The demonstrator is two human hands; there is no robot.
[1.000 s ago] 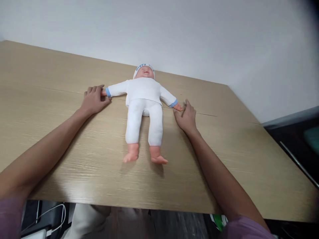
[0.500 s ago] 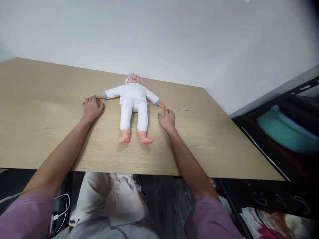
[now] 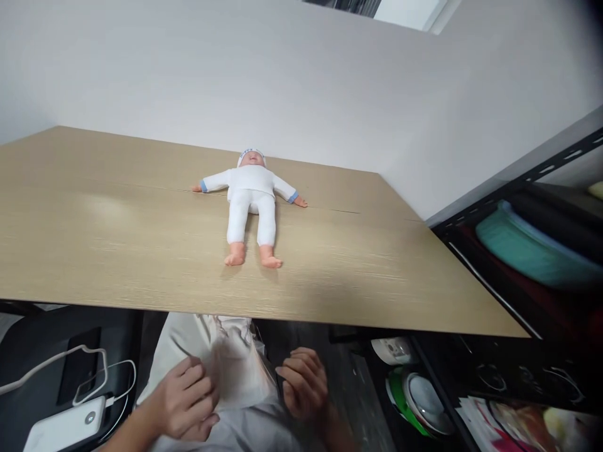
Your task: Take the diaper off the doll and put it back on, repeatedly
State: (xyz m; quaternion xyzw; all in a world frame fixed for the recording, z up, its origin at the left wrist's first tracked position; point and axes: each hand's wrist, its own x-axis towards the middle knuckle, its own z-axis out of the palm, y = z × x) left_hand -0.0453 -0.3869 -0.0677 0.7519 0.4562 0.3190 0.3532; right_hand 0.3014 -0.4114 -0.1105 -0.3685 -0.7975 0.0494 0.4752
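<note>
A baby doll in a white top and trousers with blue cuffs lies face up on the wooden table, arms spread and bare feet towards me. My left hand is below the table's front edge, over my lap, with its fingers curled in and nothing visible in them. To its right, my right hand is also loosely closed above my lap, apart from the left, and no object shows in it. Between them a thin whitish, see-through item lies on my lap. Neither hand touches the doll.
On the left, a white power bank with a cable rests on a black seat. A black rack at the right holds a teal item. Below it are a green-rimmed container and papers. A wall stands behind the table.
Both hands have left the tabletop beside the doll's hands and come back below the table edge, their fingers curling in. The doll stays in its pose; the camera view has shifted slightly.
</note>
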